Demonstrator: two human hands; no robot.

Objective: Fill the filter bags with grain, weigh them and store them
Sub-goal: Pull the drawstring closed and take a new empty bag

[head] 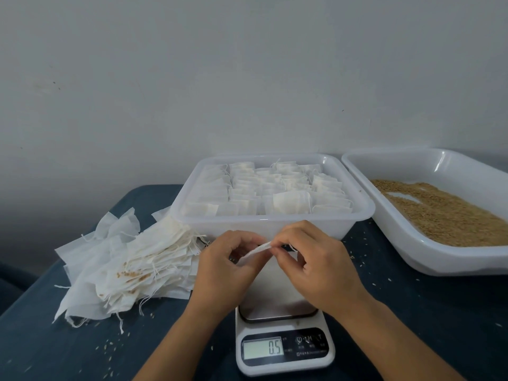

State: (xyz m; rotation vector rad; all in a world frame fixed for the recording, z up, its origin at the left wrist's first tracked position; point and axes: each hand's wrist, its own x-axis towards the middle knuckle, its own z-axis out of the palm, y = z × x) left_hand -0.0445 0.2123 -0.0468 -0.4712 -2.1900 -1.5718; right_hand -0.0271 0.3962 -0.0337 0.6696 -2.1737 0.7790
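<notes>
Centre frame: left hand (224, 266) and right hand (316, 264) both pinch thin white paper filter bag (257, 251) above white digital kitchen scale (284, 345), display reading 0.5.

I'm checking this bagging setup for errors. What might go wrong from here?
The scale reads 0.5 while both hands, left hand and right hand, hold the filter bag above it, so weights may be off. Loose grain already dots the tablecloth; more could spill.
</notes>
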